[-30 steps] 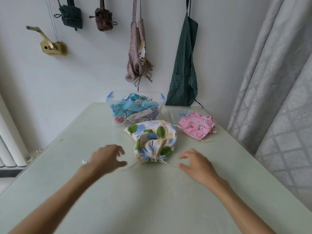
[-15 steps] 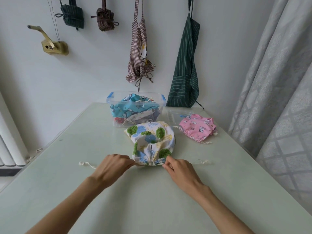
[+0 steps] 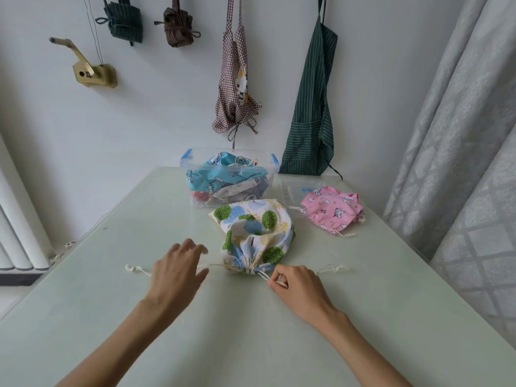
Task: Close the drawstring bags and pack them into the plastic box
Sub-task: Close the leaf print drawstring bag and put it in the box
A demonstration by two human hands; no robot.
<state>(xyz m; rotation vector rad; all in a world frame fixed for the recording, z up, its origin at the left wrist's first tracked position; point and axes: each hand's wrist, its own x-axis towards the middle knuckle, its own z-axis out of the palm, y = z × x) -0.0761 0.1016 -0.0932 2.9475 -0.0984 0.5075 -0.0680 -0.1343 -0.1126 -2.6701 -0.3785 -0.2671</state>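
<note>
In the head view, a leaf-print drawstring bag (image 3: 255, 236) was seen lying mid-table (image 3: 279, 331), its gathered mouth turned toward the person. The right hand (image 3: 298, 289) was closed, its fingers (image 3: 275, 283) pinched on the right cord (image 3: 265, 276). The left hand (image 3: 174, 270) was held open above the left cord (image 3: 136, 270), fingers spread, nothing gripped. The plastic box (image 3: 187, 157), part filled with bags, was set just behind; a pink bag (image 3: 333, 209) lay apart near the table's right edge. Bare table was left in front.
</note>
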